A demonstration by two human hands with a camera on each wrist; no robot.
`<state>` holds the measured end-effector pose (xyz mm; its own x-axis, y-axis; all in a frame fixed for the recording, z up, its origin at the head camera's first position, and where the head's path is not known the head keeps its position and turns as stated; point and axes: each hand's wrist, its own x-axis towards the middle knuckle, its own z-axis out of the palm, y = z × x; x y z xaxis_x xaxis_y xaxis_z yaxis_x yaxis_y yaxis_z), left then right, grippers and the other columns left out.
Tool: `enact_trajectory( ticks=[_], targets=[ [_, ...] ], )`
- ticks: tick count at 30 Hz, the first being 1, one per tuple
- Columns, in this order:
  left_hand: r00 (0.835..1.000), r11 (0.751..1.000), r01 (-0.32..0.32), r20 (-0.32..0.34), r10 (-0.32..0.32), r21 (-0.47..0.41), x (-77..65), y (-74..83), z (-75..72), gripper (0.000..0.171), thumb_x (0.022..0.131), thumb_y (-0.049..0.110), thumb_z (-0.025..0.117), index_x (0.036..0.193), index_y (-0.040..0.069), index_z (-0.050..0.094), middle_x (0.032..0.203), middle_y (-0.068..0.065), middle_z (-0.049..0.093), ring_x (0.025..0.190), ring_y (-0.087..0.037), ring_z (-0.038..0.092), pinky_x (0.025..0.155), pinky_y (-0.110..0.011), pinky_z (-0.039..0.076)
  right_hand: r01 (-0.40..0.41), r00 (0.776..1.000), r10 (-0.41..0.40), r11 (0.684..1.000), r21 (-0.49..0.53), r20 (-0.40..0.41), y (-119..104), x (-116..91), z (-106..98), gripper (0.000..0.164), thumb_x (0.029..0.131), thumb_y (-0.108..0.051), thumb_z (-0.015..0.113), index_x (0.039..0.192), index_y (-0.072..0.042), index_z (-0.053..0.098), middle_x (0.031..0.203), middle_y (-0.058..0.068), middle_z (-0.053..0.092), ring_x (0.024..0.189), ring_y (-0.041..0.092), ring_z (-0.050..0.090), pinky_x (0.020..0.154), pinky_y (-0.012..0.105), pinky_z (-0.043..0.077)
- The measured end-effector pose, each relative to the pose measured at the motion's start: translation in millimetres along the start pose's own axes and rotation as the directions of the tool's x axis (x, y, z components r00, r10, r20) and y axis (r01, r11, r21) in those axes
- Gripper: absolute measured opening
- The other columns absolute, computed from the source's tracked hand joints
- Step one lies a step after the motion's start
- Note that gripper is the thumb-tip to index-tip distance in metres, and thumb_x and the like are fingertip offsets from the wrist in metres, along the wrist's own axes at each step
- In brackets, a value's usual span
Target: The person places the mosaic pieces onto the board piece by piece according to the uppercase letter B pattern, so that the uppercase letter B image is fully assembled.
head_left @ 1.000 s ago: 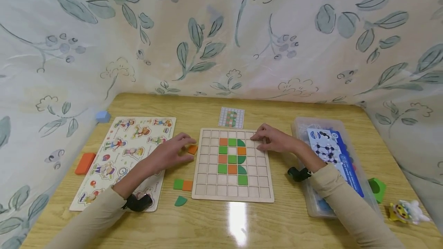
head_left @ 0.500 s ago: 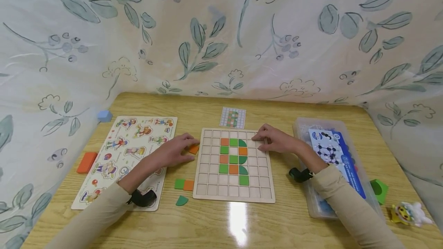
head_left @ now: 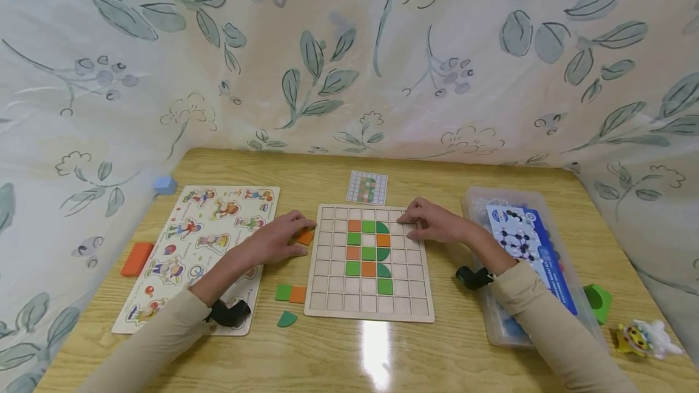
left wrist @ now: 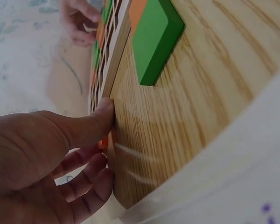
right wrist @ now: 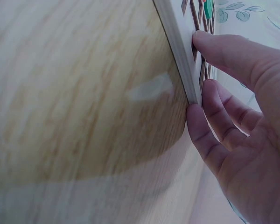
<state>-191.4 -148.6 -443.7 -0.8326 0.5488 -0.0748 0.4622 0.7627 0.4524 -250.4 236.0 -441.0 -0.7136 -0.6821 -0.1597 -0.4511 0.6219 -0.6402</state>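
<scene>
A wooden grid board (head_left: 330, 287) lies mid-table, with several green and orange square tiles and dark green quarter-round tiles set in its cells. At its left edge rests my left hand (head_left: 275, 237), thumb and fingers spread around a loose orange tile (head_left: 305, 236) on the table. The left wrist view shows a sliver of that orange tile (left wrist: 103, 142) behind the thumb. My right hand (head_left: 437, 221) touches the board's upper right part; in the right wrist view the thumb (right wrist: 224, 49) lies over the grid and the fingers bend loosely at the edge.
Left of the board lie a green tile (head_left: 283, 292), an orange tile (head_left: 297, 294) and a quarter-round (head_left: 286, 319). A pattern card (head_left: 368, 187) is behind it. A picture puzzle (head_left: 218, 223) lies left, a plastic box (head_left: 499, 326) right, with a green block (head_left: 597, 303) and toy figure (head_left: 633, 339) beyond.
The left hand has shifted slightly right, closer to the board's edge and the orange tile. The right hand holds its place at the board, and the tiles in the grid look the same.
</scene>
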Motion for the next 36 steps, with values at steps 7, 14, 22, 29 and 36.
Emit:
enact_trajectory(
  ticks=[7, 14, 22, 29, 36],
  targets=[
    [0.999, 1.000, -0.025, -0.034, 0.026, 0.017, -1.1, 2.0, 0.8, 0.052, 0.086, 0.022, 0.074, 0.133, 0.009, 0.056, 0.116, -0.008, 0.056, 0.089, -0.016, 0.047, 0.076, -0.030, 0.041, 0.000, 1.000, 0.000, 1.000, -0.007, 0.001, -0.5, 0.1, 0.4, 0.035, 0.090, -0.012, 0.068, 0.124, -0.009, 0.065, 0.111, 0.009, 0.050, 0.090, 0.019, 0.047, 0.075, 0.023, 0.042],
    [0.998, 0.997, -0.034, -0.057, 0.038, 0.064, -3.0, -0.1, 4.2, 0.050, 0.086, 0.024, 0.074, 0.131, 0.009, 0.058, 0.112, -0.006, 0.058, 0.087, -0.015, 0.049, 0.075, -0.031, 0.044, -0.008, 1.000, 0.008, 1.000, 0.002, 0.005, -1.2, 0.0, 0.2, 0.035, 0.090, -0.011, 0.068, 0.125, -0.009, 0.065, 0.111, 0.009, 0.050, 0.089, 0.019, 0.046, 0.074, 0.022, 0.042],
    [0.998, 0.997, 0.060, -0.032, -0.059, 0.038, -6.5, 2.4, 3.7, 0.045, 0.087, 0.030, 0.072, 0.126, 0.009, 0.063, 0.102, -0.003, 0.059, 0.080, -0.011, 0.046, 0.068, -0.025, 0.040, 0.001, 1.000, -0.001, 1.000, -0.010, 0.001, -0.4, 0.1, -0.4, 0.035, 0.090, -0.012, 0.068, 0.125, -0.009, 0.065, 0.111, 0.009, 0.051, 0.089, 0.018, 0.047, 0.075, 0.023, 0.042],
    [0.998, 0.999, 0.042, -0.038, -0.041, 0.021, -8.6, 2.6, 0.6, 0.036, 0.088, 0.027, 0.072, 0.119, 0.009, 0.066, 0.096, -0.003, 0.054, 0.075, -0.011, 0.044, 0.064, -0.022, 0.038, 0.005, 1.000, -0.005, 1.000, -0.013, -0.001, 0.0, -0.7, -0.6, 0.035, 0.090, -0.012, 0.068, 0.125, -0.009, 0.065, 0.110, 0.009, 0.051, 0.089, 0.018, 0.047, 0.075, 0.023, 0.042],
    [0.998, 1.000, -0.026, -0.065, 0.025, -0.012, -11.4, 7.5, 0.5, 0.034, 0.088, 0.026, 0.071, 0.119, 0.012, 0.067, 0.095, -0.002, 0.052, 0.075, -0.008, 0.044, 0.066, -0.020, 0.040, -0.003, 1.000, 0.003, 1.000, -0.013, 0.003, 0.5, -0.5, -0.8, 0.036, 0.090, -0.013, 0.068, 0.126, -0.010, 0.065, 0.111, 0.009, 0.050, 0.090, 0.018, 0.047, 0.076, 0.023, 0.042]
  ],
)
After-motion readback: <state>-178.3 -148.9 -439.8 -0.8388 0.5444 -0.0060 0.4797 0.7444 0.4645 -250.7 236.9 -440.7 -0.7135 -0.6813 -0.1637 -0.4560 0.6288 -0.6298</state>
